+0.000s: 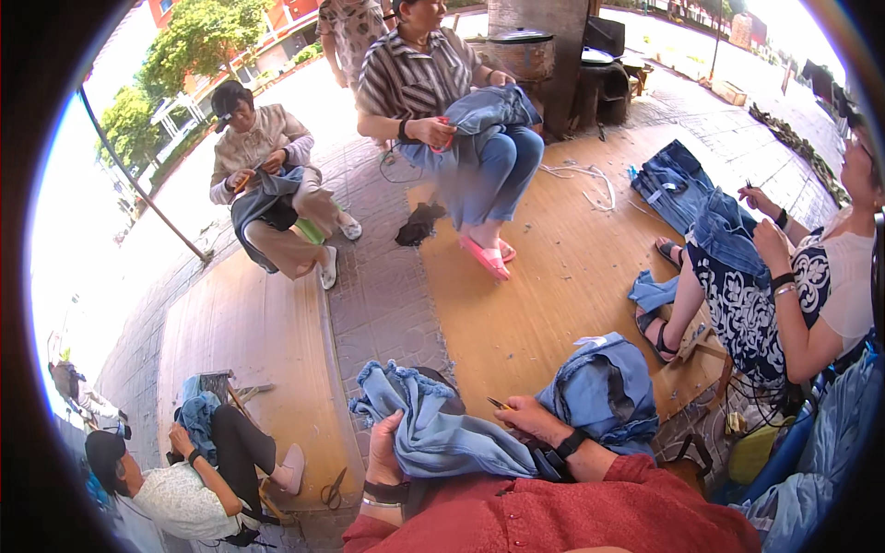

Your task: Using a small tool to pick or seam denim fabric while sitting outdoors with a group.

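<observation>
Light blue denim (433, 431) with a frayed edge lies bunched across my lap. My left hand (384, 449) is closed on its left side, thumb on top. In my right hand (536, 422) is a small pair of thread snips (499, 404), its tips pointing left above the cloth. More denim (604, 392) is heaped just beyond my right hand; a pale patch shows at its top. Whether both heaps belong to one garment, I cannot tell.
Wooden boards (525, 304) cover part of the paving. Scissors (333, 490) lie at lower left. Several people sit around me handling denim. Folded jeans (676, 184) lie at right, white strips (597, 182) farther back. A dark cloth scrap (421, 224) rests on the paving.
</observation>
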### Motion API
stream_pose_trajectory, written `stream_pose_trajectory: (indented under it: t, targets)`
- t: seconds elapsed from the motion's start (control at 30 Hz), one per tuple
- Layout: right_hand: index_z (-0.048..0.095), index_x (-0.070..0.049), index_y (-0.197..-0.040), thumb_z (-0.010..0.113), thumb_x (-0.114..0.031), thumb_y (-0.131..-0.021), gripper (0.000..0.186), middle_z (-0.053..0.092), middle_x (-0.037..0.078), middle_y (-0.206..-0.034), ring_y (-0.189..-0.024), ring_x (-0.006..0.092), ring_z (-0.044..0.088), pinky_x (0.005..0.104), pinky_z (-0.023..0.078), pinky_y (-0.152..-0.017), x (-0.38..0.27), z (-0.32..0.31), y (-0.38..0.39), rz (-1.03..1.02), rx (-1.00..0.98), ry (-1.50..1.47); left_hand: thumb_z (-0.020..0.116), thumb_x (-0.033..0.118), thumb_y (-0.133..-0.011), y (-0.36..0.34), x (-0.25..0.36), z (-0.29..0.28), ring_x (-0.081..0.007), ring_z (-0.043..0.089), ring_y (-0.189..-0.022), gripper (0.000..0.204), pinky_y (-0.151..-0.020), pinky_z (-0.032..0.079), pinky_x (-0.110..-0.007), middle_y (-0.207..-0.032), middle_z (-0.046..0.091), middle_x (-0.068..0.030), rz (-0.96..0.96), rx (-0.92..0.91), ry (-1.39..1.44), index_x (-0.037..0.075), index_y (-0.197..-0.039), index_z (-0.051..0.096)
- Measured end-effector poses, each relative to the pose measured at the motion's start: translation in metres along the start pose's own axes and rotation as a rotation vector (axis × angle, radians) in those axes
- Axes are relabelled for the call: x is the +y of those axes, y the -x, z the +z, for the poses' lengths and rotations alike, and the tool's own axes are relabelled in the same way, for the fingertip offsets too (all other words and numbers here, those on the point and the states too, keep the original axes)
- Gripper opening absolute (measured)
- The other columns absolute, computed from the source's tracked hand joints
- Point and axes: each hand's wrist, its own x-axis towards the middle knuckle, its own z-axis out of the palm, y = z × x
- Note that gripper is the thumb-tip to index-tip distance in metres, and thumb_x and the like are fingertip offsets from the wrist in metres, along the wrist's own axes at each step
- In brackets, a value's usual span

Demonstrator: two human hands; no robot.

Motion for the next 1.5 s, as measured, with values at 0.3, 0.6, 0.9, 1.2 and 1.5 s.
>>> stream_pose_trajectory:
  t: [0.3,0.6,0.9,1.2,1.5]
  targets:
    - [0.051,-0.006,-0.077,0.058,-0.027,-0.082,0.023,0.047,0.000,-0.058,-0.041,0.0100,0.043,0.0245,0.033,-0.035,0.002,-0.002,0.001,0.027,-0.048,-0.082,0.045,0.023,-0.086,0.019,0.003,0.018,-0.0288,0.060,-0.090,0.036,-0.083,0.047,-0.042,-0.103,0.060,-0.0168,-0.006,-0.029,0.018,-0.003,-0.110,0.051]
    - [0.051,-0.007,-0.076,0.058,-0.022,-0.083,0.018,0.045,-0.001,-0.056,-0.041,0.0085,0.041,0.0231,0.029,-0.035,-0.002,-0.001,0.007,-0.005,-0.017,-0.094,0.047,0.026,-0.085,0.022,0.004,0.021,-0.0250,0.059,-0.093,0.034,-0.086,0.045,-0.039,-0.102,0.061,-0.0119,-0.116,-0.139,0.089,0.002,-0.108,0.054]
    - [0.048,-0.007,-0.075,0.058,-0.022,-0.083,0.019,0.045,0.000,-0.058,-0.041,0.0094,0.041,0.0233,0.030,-0.035,-0.007,-0.001,0.007,-0.006,0.002,-0.075,0.046,0.025,-0.086,0.022,0.006,0.032,-0.0251,0.060,-0.090,0.033,-0.083,0.047,-0.038,-0.100,0.061,-0.0127,-0.058,-0.122,0.052,0.002,-0.109,0.052]
    - [0.048,-0.007,-0.076,0.058,-0.024,-0.083,0.020,0.044,-0.001,-0.056,-0.040,0.0087,0.040,0.0232,0.029,-0.034,-0.001,-0.001,0.010,-0.013,0.004,-0.093,0.043,0.024,-0.087,0.019,0.001,0.028,-0.0265,0.060,-0.090,0.035,-0.083,0.047,-0.039,-0.101,0.061,-0.0139,-0.074,-0.086,0.047,-0.001,-0.109,0.053]
    - [0.056,-0.003,-0.083,0.054,-0.036,-0.081,0.034,0.051,0.001,-0.064,-0.057,0.0124,0.049,0.0282,0.039,-0.048,-0.007,0.009,-0.007,-0.081,0.025,0.239,0.042,0.043,-0.081,0.013,0.002,0.006,-0.0321,0.059,-0.089,0.045,-0.083,0.046,-0.045,-0.100,0.062,-0.0151,-0.064,-0.013,-0.032,0.008,-0.106,0.058]
